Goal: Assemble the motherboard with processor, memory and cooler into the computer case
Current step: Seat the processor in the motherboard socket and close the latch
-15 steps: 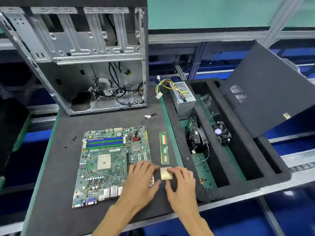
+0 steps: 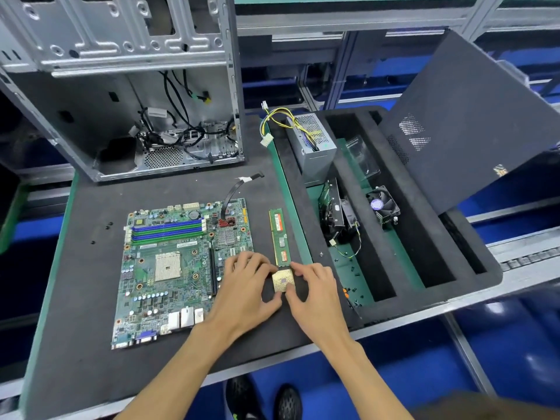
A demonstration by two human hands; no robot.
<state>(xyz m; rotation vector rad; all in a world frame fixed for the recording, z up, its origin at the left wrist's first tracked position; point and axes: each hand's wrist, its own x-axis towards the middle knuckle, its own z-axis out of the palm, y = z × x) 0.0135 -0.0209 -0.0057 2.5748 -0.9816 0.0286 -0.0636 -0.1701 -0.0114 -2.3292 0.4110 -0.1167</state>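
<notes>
Gold pins now face up on the processor (image 2: 283, 280): half a second ago it lay flat on the desk (image 2: 91, 298), and now both hands tilt it off the foam. The left hand (image 2: 247, 286) pinches its left edge, the right hand (image 2: 315, 287) its right edge, fingers curled on it. I judge the pickup is under way, socket next. Left lies the motherboard (image 2: 178, 262); just beyond, the memory stick (image 2: 280, 237); farthest, the open case (image 2: 136, 86).
</notes>
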